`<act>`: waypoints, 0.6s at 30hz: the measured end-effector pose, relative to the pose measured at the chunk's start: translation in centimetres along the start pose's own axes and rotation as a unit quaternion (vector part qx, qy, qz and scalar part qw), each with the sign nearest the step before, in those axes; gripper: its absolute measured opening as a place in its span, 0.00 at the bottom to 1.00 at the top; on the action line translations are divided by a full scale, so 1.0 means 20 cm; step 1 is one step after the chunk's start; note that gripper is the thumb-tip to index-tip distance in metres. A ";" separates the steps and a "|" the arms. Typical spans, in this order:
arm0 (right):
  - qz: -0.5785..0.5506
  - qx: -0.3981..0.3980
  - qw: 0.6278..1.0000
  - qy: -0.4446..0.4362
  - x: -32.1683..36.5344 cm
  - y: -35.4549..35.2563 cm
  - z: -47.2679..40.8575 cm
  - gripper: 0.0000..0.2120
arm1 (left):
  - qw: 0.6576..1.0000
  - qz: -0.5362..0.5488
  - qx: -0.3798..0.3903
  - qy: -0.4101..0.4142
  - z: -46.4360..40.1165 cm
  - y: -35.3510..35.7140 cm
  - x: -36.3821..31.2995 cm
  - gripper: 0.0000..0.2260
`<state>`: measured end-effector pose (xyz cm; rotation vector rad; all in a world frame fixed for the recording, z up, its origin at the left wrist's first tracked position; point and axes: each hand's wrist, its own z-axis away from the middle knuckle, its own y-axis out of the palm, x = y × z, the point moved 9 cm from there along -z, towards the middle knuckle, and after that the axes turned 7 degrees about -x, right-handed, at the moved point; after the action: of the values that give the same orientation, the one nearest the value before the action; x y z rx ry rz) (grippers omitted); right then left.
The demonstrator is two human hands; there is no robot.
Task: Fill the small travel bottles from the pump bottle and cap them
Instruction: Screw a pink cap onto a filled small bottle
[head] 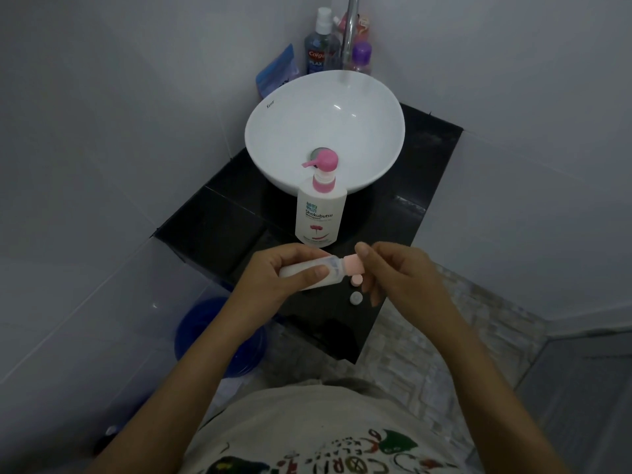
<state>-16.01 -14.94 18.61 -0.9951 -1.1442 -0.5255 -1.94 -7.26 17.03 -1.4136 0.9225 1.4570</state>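
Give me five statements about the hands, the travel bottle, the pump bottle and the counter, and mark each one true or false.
1. The left hand holds a small travel bottle lying sideways. True.
2. The right hand has its fingers at the pink cap on that bottle. True.
3. The pump bottle lies tipped over inside the sink. False: it stands upright on the black counter, in front of the white sink.
4. The pump head is blue. False: it is pink.
5. Two small round caps, one pink and one grey, lie on the counter below the hands. True.
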 end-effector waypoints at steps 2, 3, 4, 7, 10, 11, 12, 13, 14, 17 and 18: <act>-0.020 0.034 0.999 -0.021 0.02 0.01 0.01 0.14 | 1.000 0.001 -0.006 -0.003 0.00 -0.01 0.01 0.08; -0.026 0.058 0.997 -0.036 0.03 0.01 0.02 0.11 | 1.000 0.003 -0.011 -0.006 0.00 -0.01 0.01 0.08; -0.024 0.076 0.996 -0.051 0.04 0.00 0.02 0.11 | 1.000 0.007 -0.015 -0.009 0.00 -0.02 0.01 0.08; -0.024 0.055 0.998 -0.030 0.02 -0.01 0.02 0.07 | 1.000 0.013 -0.010 -0.015 -0.01 -0.01 0.01 0.08; 0.000 0.018 1.000 -0.009 0.01 -0.02 0.01 0.18 | 1.000 0.016 -0.004 -0.018 0.00 0.00 0.01 0.08; -0.016 0.022 1.000 -0.011 0.02 -0.02 0.02 0.18 | 1.000 0.018 -0.005 -0.020 0.00 0.00 0.01 0.08; -0.041 0.035 0.998 -0.017 0.02 -0.01 0.02 0.16 | 1.000 0.020 -0.006 -0.021 0.00 0.00 0.01 0.08; -0.064 0.052 0.996 -0.025 0.03 -0.01 0.02 0.15 | 0.999 0.022 -0.006 -0.023 0.01 0.00 0.01 0.08; -0.072 0.063 0.995 -0.033 0.03 -0.01 0.03 0.14 | 0.999 0.022 -0.006 -0.024 0.01 0.00 0.01 0.08; -0.033 0.033 0.999 -0.013 0.00 0.00 0.02 0.16 | 1.000 0.013 -0.005 -0.024 0.01 0.00 0.01 0.08; -0.014 0.016 1.000 -0.002 -0.01 -0.01 0.01 0.19 | 1.000 0.013 -0.005 -0.024 0.01 0.00 0.01 0.09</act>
<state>-16.33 -14.80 18.55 -0.9540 -1.1676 -0.5250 -2.07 -7.15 16.76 -1.3719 0.9078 1.5095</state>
